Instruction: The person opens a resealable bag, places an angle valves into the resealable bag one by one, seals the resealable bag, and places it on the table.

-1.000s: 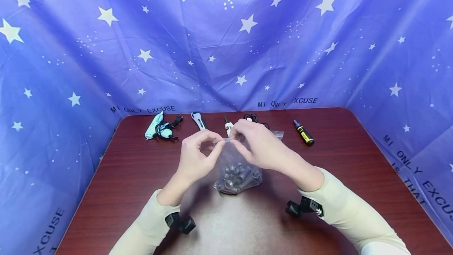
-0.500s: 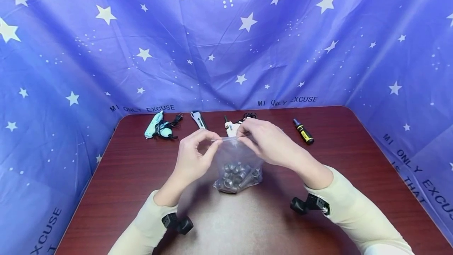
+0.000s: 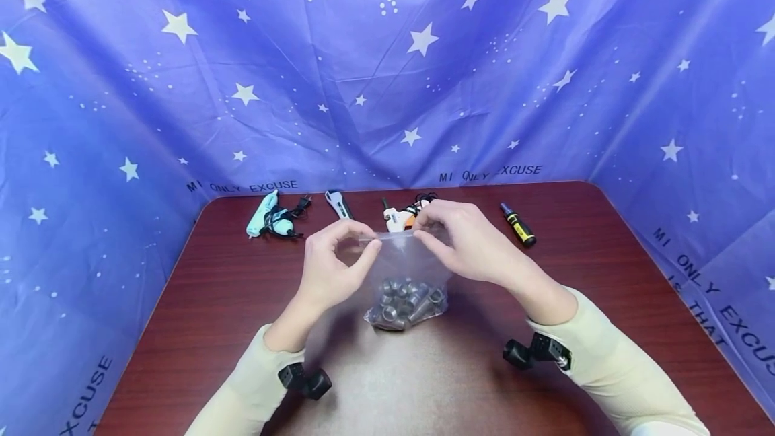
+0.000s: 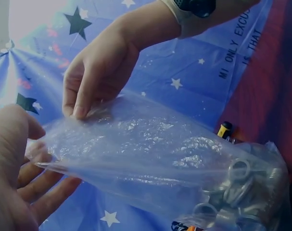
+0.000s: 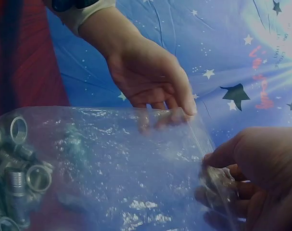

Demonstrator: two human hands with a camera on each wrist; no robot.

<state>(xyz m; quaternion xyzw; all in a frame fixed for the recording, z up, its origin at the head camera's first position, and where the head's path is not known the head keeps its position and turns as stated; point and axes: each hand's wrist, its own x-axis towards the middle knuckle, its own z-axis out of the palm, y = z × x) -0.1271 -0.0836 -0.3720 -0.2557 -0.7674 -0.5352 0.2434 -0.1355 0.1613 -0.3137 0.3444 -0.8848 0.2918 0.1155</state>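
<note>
A: Both hands are up at the top edge of the clear plastic bag (image 3: 404, 268), right in the middle of the tabletop (image 3: 605, 274). The left hand (image 3: 329, 268) has its thumb and forefinger pinched together on the bag's left corner.

B: And the right hand (image 3: 472, 241) is on the other end of the strip, fingers (image 4: 81, 108) curled down and clamped on the plastic. From the left wrist view you can see those fingertips pressing into the film.

A: The top edge is stretched taut between the two hands. Whether the seal is closed along its length, I cannot tell.

B: Down in the bottom of the bag sits a heap of metal fittings (image 3: 406, 301), grey threaded rings and short tubes. The bag's base rests on the tabletop under their weight, while the upper part is held upright.

A: The right wrist view shows it nicely: the fittings bunched at the low left, the left hand's fingers (image 5: 184, 103) on the far side of the plastic.

B: Along the back edge, well apart from the hands, a mint-green glue gun (image 3: 266, 217) with its cord, then a grey-handled tool (image 3: 339, 205), a white glue gun (image 3: 396, 217) just behind the bag, and a black-and-yellow bottle (image 3: 519, 226) to the right.

A: Star-printed blue cloth (image 3: 387, 73) all around.
</note>
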